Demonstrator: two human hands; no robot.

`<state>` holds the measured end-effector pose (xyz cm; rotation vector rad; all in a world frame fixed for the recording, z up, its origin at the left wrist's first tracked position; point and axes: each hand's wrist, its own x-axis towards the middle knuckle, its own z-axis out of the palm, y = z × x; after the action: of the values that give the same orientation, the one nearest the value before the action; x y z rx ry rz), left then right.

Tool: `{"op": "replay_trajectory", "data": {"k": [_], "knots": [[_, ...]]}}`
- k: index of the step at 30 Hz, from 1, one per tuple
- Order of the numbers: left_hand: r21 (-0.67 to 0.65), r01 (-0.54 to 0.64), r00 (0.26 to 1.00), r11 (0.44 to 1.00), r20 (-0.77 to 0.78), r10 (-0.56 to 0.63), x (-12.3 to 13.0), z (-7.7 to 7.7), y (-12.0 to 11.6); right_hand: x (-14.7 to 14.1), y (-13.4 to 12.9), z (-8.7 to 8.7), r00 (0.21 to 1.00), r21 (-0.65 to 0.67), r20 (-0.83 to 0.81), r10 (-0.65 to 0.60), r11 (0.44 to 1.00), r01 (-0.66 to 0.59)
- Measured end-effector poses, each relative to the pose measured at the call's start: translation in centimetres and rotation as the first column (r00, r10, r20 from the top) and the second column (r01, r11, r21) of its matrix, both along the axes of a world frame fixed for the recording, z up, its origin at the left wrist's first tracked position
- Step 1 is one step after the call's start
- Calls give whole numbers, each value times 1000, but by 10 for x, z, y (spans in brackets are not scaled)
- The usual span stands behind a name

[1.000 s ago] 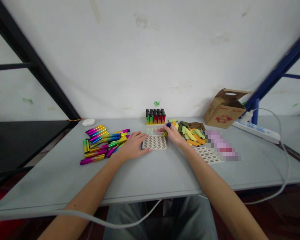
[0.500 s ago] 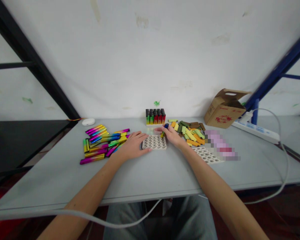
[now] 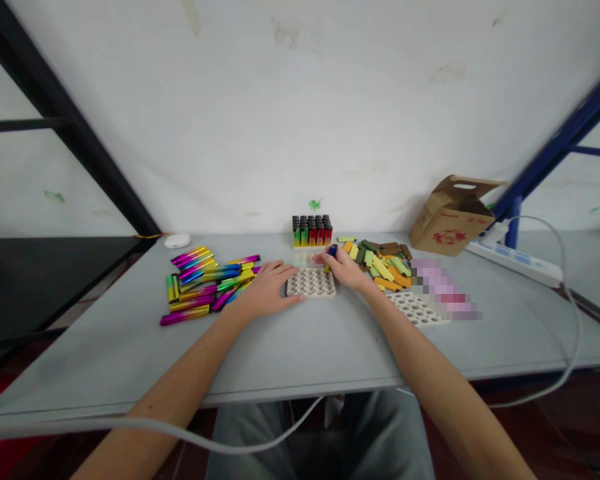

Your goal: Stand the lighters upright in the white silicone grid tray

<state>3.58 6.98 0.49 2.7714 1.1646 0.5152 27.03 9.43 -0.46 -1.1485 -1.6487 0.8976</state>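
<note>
A white tray with rows of round holes [image 3: 312,284] lies at the middle of the table. My left hand [image 3: 273,288] rests at its left edge, fingers apart, thumb along the near side. At the tray's far right corner, my right hand [image 3: 344,267] is closed on a small upright cylinder [image 3: 332,253], dark blue on top and yellow below. Behind the tray stands a block of black-topped tubes [image 3: 312,231], green and red, in several rows. Shiny multicoloured tubes [image 3: 195,293] are heaped left of my left hand.
Yellow, green, orange and brown pieces [image 3: 380,263] are piled on the right. Near them lie a second holed tray [image 3: 416,309] and a pixelated pink item [image 3: 443,287]. Behind are a cardboard box [image 3: 447,220] and a power strip [image 3: 520,262]. A white case [image 3: 177,241] lies at the back left.
The tray has shifted very slightly to the right. Both hands keep nearly the same places, and the cylinder is still in my right hand.
</note>
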Motion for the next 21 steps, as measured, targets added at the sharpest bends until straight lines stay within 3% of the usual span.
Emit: {"op": "replay_trajectory", "data": {"k": [13, 21], "knots": [[-8, -4, 1000, 1000, 26, 5, 1, 0, -1, -6, -10, 6, 958, 161, 286, -23, 987, -24], [-13, -11, 1000, 1000, 22, 11, 1, -2, 1, -5, -9, -2, 985, 153, 149, -92, 986, 69]]}}
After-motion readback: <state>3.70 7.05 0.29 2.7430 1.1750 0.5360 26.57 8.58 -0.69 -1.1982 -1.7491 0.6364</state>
